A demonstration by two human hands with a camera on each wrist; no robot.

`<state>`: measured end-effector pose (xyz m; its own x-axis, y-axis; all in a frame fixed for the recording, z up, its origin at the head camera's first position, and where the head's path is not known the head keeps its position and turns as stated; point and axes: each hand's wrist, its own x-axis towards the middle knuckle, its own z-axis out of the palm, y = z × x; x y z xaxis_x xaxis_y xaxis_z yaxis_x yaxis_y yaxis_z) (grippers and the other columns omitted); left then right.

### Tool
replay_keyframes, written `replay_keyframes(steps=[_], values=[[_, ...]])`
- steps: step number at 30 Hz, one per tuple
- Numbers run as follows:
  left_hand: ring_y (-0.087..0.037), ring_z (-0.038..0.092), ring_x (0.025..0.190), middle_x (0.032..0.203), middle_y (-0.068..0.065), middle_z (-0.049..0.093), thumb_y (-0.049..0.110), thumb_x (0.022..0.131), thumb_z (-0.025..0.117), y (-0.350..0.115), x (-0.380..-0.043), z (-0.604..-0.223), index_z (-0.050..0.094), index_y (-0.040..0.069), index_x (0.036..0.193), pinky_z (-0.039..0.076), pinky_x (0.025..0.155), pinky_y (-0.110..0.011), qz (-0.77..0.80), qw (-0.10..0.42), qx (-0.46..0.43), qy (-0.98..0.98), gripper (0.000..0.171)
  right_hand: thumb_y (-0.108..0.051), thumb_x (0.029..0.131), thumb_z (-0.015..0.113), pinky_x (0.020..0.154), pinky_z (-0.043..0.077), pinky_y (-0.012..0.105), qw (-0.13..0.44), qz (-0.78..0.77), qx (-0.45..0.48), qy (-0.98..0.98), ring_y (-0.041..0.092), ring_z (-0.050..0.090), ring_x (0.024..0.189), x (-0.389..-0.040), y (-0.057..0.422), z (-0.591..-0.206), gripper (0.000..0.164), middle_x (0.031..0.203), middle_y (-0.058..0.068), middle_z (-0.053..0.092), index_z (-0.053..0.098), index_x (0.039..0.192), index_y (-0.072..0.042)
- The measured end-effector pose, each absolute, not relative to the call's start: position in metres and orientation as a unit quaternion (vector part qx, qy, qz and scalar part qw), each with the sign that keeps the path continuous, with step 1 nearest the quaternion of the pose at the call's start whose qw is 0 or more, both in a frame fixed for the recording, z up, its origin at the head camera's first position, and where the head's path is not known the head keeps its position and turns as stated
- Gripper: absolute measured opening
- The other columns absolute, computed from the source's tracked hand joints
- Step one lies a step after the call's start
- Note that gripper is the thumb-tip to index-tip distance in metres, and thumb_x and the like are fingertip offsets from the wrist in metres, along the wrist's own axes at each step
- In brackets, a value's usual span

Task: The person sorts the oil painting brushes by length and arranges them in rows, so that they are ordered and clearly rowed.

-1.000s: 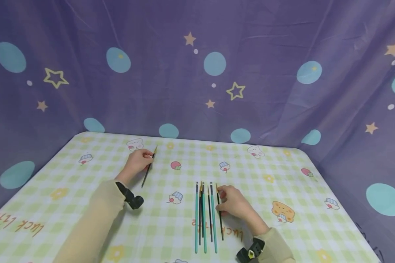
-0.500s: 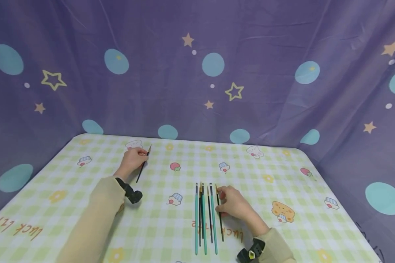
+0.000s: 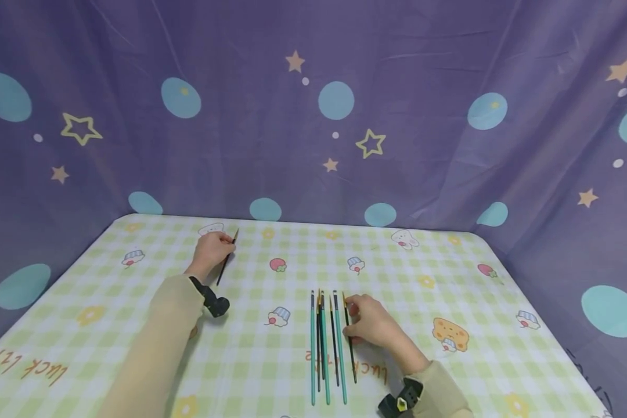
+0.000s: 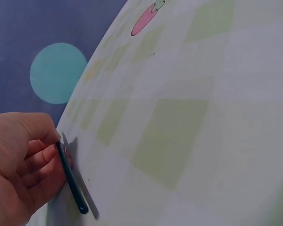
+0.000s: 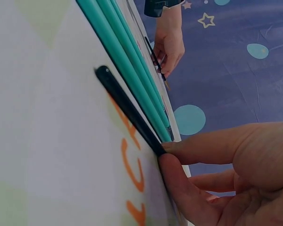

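Observation:
At the table's far left, my left hand (image 3: 211, 252) pinches a thin black paintbrush (image 3: 223, 268), its tan bristles pointing to the back. In the left wrist view this brush (image 4: 74, 188) hangs from thumb and fingertips, close over the cloth with its shadow beside it. My right hand (image 3: 373, 322) pinches another black paintbrush (image 3: 352, 363) at the right end of a row, near its bristle end. Three teal paintbrushes (image 3: 341, 354) and several thin black paintbrushes (image 3: 336, 354) lie side by side, left of that hand. Fingers hide part of each held brush.
A green-and-white checked cloth (image 3: 251, 360) with printed cupcakes and flowers covers the table. Purple curtain (image 3: 240, 133) with stars and blue dots hangs behind and along the sides. Each wrist carries a black camera mount (image 3: 211, 297).
My left hand has carried its paintbrush a little to the left, then nearly stopped. The right hand and the row of brushes stay in place.

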<state>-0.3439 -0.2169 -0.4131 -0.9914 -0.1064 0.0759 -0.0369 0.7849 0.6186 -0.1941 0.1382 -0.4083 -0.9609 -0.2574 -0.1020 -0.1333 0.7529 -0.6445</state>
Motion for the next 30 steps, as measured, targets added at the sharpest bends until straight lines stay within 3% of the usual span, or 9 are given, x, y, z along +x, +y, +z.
replay_keyframes(steps=[4, 30], values=[[-0.029, 0.059, 0.084, 0.096, -0.016, 0.066, 0.018, 0.08, 0.058, -0.2158, -0.3455, -0.4105, 0.065, 0.0, 0.1, 0.046, 0.073, -0.036, -0.307, 0.062, 0.04, -0.949, 0.028, -0.009, 0.071, 0.073, 0.063, 0.043, 0.028, 0.09, -0.329, -0.107, 0.934, 0.013, 0.05, 0.071, -0.1954, 0.1389, -0.4071, 0.056, 0.089, 0.006, 0.051, 0.051, 0.121, 0.003], [-0.031, 0.059, 0.09, 0.098, -0.015, 0.066, 0.016, 0.08, 0.059, -0.2166, -0.3468, -0.4184, 0.068, 0.002, 0.1, 0.046, 0.078, -0.041, -0.31, 0.073, 0.033, -0.947, 0.026, -0.008, 0.071, 0.072, 0.06, 0.045, 0.026, 0.09, -0.339, -0.107, 0.93, 0.014, 0.05, 0.071, -0.1926, 0.1383, -0.4104, 0.057, 0.092, 0.008, 0.051, 0.049, 0.122, 0.005]])
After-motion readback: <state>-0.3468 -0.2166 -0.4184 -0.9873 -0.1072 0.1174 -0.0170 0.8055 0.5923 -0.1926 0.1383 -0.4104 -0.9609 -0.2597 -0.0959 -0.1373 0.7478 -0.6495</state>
